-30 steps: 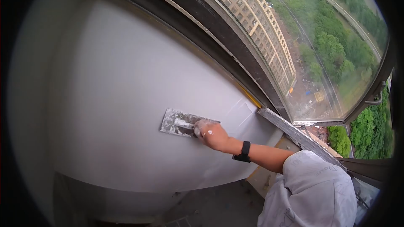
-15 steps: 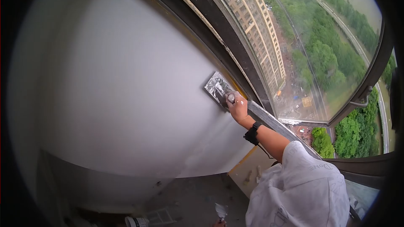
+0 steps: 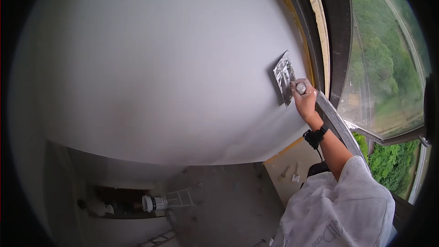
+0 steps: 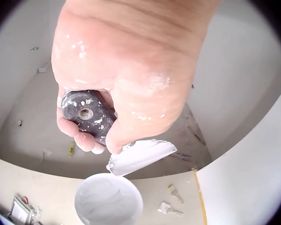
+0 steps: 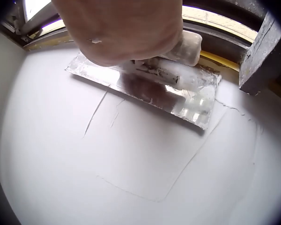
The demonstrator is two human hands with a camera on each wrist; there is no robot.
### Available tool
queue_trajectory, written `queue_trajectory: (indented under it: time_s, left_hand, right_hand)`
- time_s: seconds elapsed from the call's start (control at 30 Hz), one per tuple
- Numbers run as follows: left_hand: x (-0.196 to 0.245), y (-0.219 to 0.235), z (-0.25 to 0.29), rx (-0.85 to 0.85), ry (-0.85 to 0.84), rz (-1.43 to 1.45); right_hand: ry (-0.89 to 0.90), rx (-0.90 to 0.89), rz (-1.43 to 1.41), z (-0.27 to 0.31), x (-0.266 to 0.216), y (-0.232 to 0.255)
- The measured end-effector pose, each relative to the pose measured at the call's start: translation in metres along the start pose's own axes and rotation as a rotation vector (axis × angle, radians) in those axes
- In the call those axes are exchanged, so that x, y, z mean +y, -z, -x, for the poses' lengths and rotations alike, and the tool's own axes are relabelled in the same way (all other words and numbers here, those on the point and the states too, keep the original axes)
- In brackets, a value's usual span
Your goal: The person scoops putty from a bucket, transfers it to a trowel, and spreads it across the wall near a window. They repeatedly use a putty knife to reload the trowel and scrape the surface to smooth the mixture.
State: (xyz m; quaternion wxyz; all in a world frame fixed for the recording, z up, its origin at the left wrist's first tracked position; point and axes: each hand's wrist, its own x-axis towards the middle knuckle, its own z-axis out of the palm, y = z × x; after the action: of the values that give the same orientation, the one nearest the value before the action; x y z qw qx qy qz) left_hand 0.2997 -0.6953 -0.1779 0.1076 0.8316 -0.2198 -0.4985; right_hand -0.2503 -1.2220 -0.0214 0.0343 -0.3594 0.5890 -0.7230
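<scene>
Item: right hand (image 3: 305, 98), fingers curled round the handle of a flat steel plastering trowel (image 5: 150, 89), blade laid on the wet white skim-coated wall (image 3: 160, 64) beside the dark window frame (image 3: 336, 41). Left hand (image 4: 126, 70) grips a putty-laden scraper (image 4: 138, 157) above a white bucket (image 4: 108, 199). Step, as judged: smoothing. Next move calls for even pressure along the ridge lines.

Head view down along wall (image 3: 160, 64), wrist views close, right sharing wall

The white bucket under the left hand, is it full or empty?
Nearly full: the white bucket shows smooth white plaster close up to its rim, directly below the putty knife.
</scene>
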Motion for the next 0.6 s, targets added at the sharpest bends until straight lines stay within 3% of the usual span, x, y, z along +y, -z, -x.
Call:
queue_trajectory:
  time_s: [0.1,0.27,0.47,0.6]
  left_hand:
    - [0.015,-0.014,0.010,-0.016,0.019,0.063]
    - [0.036,-0.033,0.030,-0.003,0.031,0.207]
    - [0.029,-0.053,0.071,0.067,-0.034,0.560]
    - [-0.005,-0.130,0.112,0.257,0.094,0.668]
  right_hand:
    - [-0.073,-0.081,-0.082,0.041,-0.036,-0.033]
    - [0.081,-0.171,-0.198,0.123,-0.094,-0.115]
    - [0.161,-0.364,-0.291,0.236,-0.164,-0.210]
    - [0.169,-0.521,-0.300,0.284,-0.133,-0.254]
